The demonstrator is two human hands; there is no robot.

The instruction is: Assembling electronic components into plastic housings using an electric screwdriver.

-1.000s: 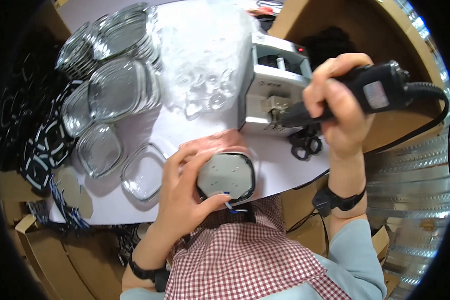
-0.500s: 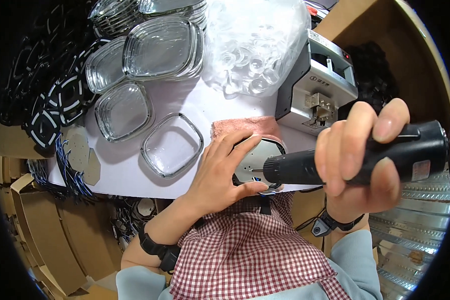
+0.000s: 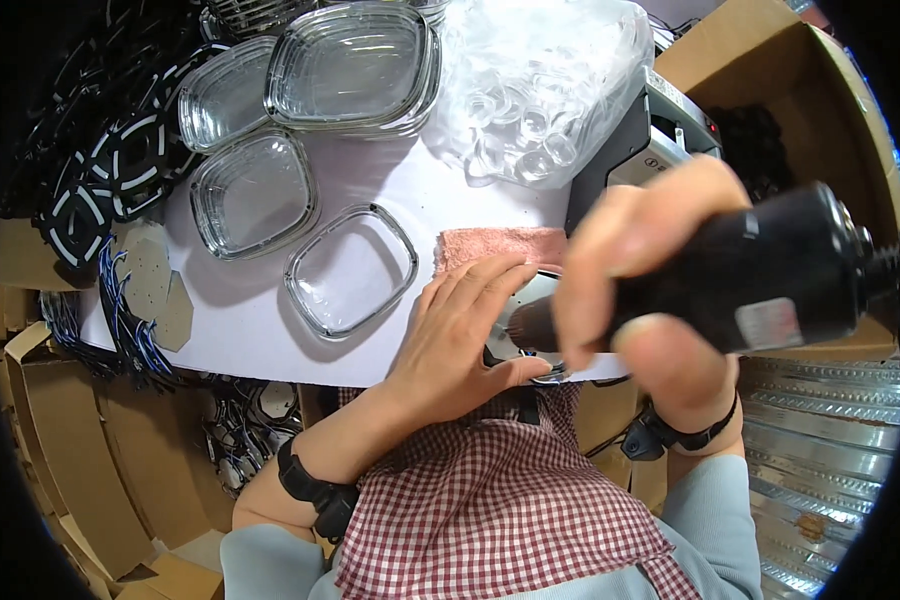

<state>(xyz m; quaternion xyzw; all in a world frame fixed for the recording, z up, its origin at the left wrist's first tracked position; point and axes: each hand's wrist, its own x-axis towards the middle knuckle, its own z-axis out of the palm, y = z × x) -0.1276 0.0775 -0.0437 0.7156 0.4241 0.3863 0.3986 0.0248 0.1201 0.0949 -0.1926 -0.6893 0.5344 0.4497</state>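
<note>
My left hand (image 3: 455,330) rests at the table's front edge, its thumb and fingers curved round a black-rimmed piece with a pale grey plate (image 3: 532,290) in it. In my right hand (image 3: 660,260) is a black electric screwdriver (image 3: 745,275), slanted with its nose down over that plate. The hand is smeared by motion, and the screwdriver hides much of the plate. Whether its bit touches a screw I cannot tell. Just behind the piece lies a pink cloth (image 3: 500,246). A square, round-cornered glass dish (image 3: 355,275) stands left of my left hand.
More glass dishes (image 3: 355,70) are stacked at the back left, beside black frames with white strips (image 3: 140,165). A clear bag of clear round parts (image 3: 545,100) lies at the back. A grey machine (image 3: 635,140) and cardboard box (image 3: 740,50) stand right. Wires and tan plates (image 3: 175,310) lie left.
My right hand and the screwdriver have turned and come closer to the view, the screwdriver's nose moving slightly left. My left hand keeps its hold; the whole view has shifted a little.
</note>
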